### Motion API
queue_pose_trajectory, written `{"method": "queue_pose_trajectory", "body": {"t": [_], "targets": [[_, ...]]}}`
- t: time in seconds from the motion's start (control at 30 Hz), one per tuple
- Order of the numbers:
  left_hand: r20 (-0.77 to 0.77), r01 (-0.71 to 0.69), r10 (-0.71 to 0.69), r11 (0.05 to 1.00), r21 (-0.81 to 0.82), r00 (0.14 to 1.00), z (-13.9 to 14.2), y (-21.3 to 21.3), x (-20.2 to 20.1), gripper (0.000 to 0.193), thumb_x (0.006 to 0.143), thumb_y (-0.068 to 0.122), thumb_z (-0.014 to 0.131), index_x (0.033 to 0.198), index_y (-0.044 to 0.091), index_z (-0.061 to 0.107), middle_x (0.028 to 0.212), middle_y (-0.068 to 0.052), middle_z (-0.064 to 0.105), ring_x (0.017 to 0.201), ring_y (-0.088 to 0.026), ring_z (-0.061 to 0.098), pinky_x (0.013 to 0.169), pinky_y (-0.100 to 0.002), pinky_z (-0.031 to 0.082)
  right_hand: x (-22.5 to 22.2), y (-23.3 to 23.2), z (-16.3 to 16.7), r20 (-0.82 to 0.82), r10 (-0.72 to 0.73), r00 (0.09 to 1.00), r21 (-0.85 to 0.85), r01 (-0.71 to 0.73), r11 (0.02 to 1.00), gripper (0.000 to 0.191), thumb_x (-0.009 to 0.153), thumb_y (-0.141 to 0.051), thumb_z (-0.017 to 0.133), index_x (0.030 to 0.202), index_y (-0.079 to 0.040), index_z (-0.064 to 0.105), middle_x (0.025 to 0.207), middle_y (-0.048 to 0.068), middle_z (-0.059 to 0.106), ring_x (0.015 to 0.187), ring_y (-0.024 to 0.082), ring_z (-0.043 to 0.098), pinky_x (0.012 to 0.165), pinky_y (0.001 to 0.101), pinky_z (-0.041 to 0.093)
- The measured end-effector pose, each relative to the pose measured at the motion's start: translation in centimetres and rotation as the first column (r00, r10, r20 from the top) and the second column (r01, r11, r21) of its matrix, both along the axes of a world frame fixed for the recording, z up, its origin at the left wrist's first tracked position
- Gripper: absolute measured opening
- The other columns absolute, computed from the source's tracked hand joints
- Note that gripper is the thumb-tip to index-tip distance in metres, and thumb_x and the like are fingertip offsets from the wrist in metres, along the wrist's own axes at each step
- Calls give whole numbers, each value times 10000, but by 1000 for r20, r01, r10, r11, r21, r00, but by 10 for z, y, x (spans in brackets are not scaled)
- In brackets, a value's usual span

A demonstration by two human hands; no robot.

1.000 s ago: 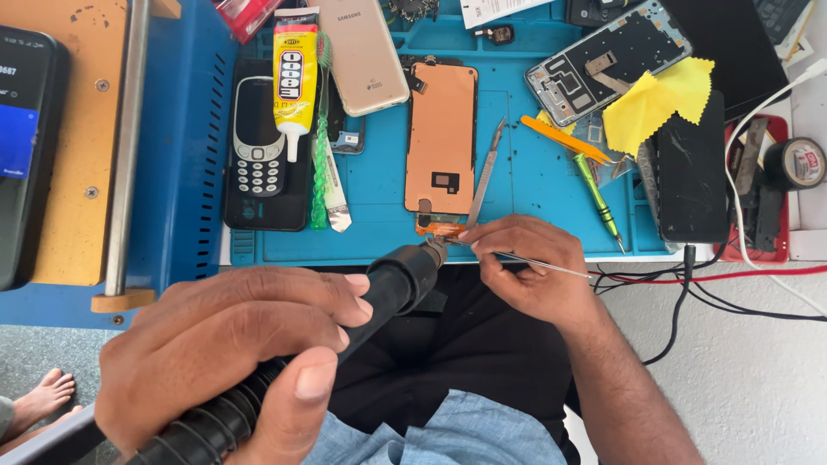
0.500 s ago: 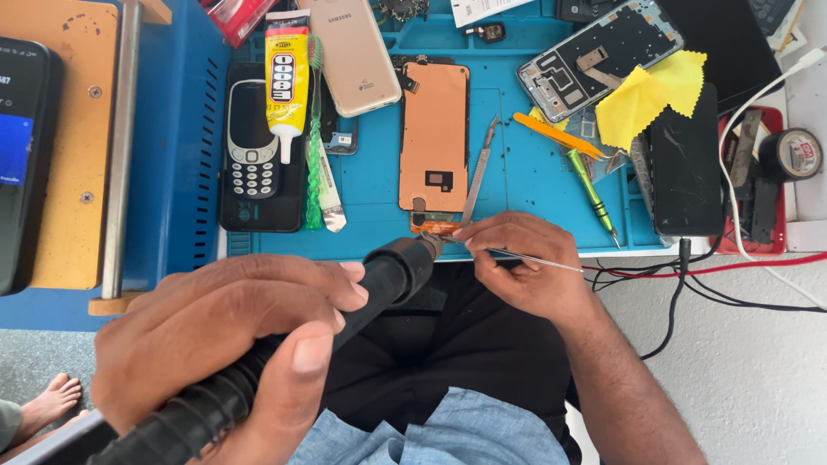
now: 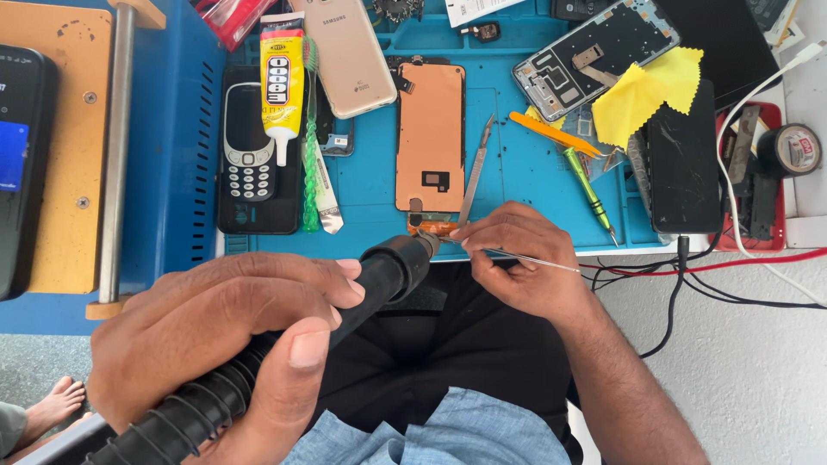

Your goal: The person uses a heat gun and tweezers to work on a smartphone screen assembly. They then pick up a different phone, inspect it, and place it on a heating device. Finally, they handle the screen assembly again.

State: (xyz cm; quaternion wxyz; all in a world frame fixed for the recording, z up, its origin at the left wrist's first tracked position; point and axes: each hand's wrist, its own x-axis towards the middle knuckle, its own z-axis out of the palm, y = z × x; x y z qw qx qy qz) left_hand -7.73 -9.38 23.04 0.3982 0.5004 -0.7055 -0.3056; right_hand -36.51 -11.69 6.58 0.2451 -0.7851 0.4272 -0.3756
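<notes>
Fingers of the left hand [image 3: 215, 331] wrap the black hot-air tool [image 3: 284, 344], pointing up-right at the small orange strip [image 3: 433, 228] just ahead, which the right hand [image 3: 521, 258] pins with thin tweezers [image 3: 534, 257].

Upper left of centre: yellow glue tube [image 3: 282, 82] with a white and black label, white nozzle pointing down, lying over a dark keypad phone [image 3: 249, 146] with small dark screen. Far left edge: black phone [image 3: 21, 168], screen lit partly blue. Top left: red plastic packet [image 3: 231, 17], mostly cut off. Centre: copper-coloured display panel [image 3: 431, 133], rectangular, back side up. Top centre: white printed paper [image 3: 478, 9]. Far right: black tape roll [image 3: 791, 151] with a round pale label.
</notes>
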Motion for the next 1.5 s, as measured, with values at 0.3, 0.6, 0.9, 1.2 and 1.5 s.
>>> {"method": "queue_pose_trajectory", "body": {"t": [0.3, 0.6, 0.9, 1.2, 1.5], "targets": [[-34, 23, -23, 1000, 4, 999, -2, 3, 2, 220, 929, 278, 675, 796, 102, 662, 850, -22, 768, 924, -167, 767, 841, -288, 610, 1, 0, 2, -36, -25, 999, -29, 24, 999, 161, 810, -7, 752, 907, -120, 692, 1028, -11, 783, 934, 119, 675, 837, 282, 542], [-50, 34, -34, 999, -7, 998, -5, 4, 2, 233, 959, 288, 679, 816, 106, 655, 866, -16, 771, 947, -169, 771, 854, -292, 621, 2, 0, 5, -11, -30, 999, -20, 30, 999, 189, 814, 3, 755, 950, -123, 717, 1033, 5, 756, 952, 138, 658, 843, 282, 539], [-39, 54, -54, 998, 13, 998, 0, 0, 0, 246, 925, 281, 659, 764, 96, 653, 827, -34, 763, 896, -180, 766, 818, -314, 623, 2, 0, 5, -19, -38, 999, -18, 37, 999, 193, 813, 1, 758, 956, -125, 723, 1022, 6, 750, 944, 139, 651, 826, 281, 546], [-40, 64, -63, 998, 20, 997, -1, 0, 0, 256, 932, 294, 658, 762, 101, 655, 832, -30, 765, 907, -173, 767, 831, -307, 623, 2, 0, 4, -14, -29, 999, -31, 28, 999, 194, 820, 7, 756, 959, -123, 718, 1029, 6, 753, 940, 134, 662, 826, 279, 549], [-11, 13, -12, 1000, 18, 1000, -2, 3, 2, 263, 941, 315, 668, 771, 116, 652, 841, -5, 770, 932, -162, 764, 826, -298, 595, 2, 1, 5, -21, -42, 999, -28, 41, 999, 196, 812, 4, 759, 961, -116, 715, 1026, 7, 752, 946, 141, 657, 828, 283, 553]]}}
